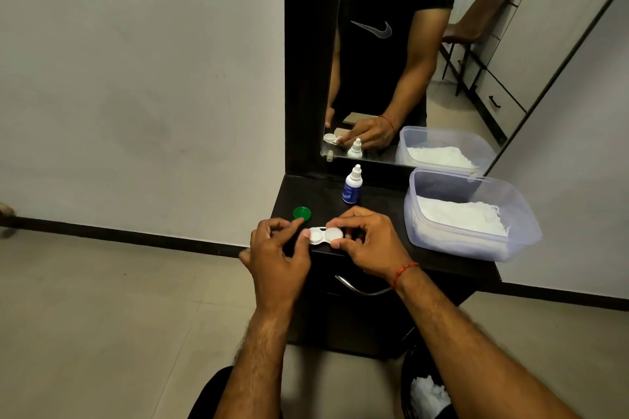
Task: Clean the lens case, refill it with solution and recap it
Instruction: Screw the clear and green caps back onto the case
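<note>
Case: the white 2-well lens case [323, 235] sits just above or on the dark cabinet top [340, 194], near its front edge, held between both hands.
Left hand: the left hand [277, 248] has thumb and fingertips pinched on the case's left end; the other fingers are loosely curled.
Right hand: the right hand [369, 238] has thumb and forefinger clamped on the white cap over the right well, which looks like a twisting hold.
Wells: the left well looks uncapped; its green cap [302, 213] lies on the top just beside the left hand.
Handling: probably light, stiff plastic, small and smooth, so likely slippery once wet; best held by the ends or the bridge between wells while the cap is turned by its rim.
Bottle: the solution bottle [352, 185] stands upright behind the hands, capped, and would tip easily.
Tub: a clear tub [517, 235] of white tissue fills the right side.
Room: the front edge is close under the case; free surface is narrow, mostly at the left by the green cap.
</note>
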